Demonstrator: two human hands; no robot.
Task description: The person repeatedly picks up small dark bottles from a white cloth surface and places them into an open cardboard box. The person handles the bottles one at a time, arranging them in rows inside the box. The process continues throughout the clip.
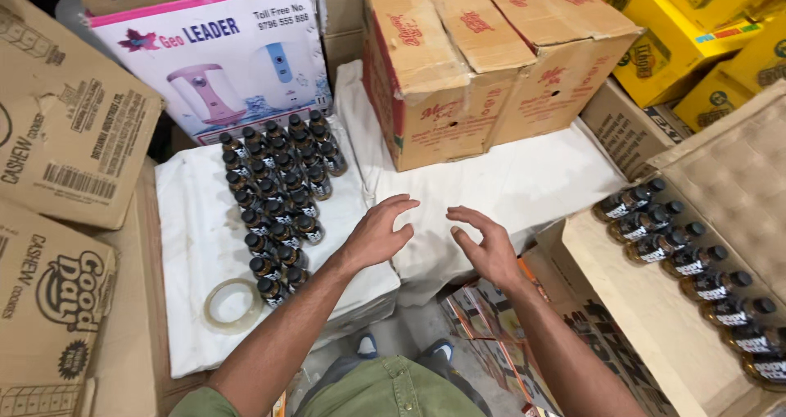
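Here, boxes hem in the white cloth-covered surface [524,179] on every side: brown cardboard cartons [65,138] along the left, a white printed box [221,52] at the back left, a taped brown carton [483,56] at the back centre, and yellow cartons [696,40] at the back right. The one open patch is the bare cloth in front of the taped carton, and both hands hover over it.

The left hand [381,233] and right hand [487,245] are empty, fingers spread and lightly curled, palms turned toward each other with a gap between them, touching nothing. The cluster of small dark black-capped bottles [278,204] stands upright in rows just left of the left hand, near its wrist. A roll of clear tape [232,305] lies flat on the cloth by the cluster's near end.

Well apart on the right, an open cardboard tray [655,319] holds a row of like bottles [696,257] lying on their sides.
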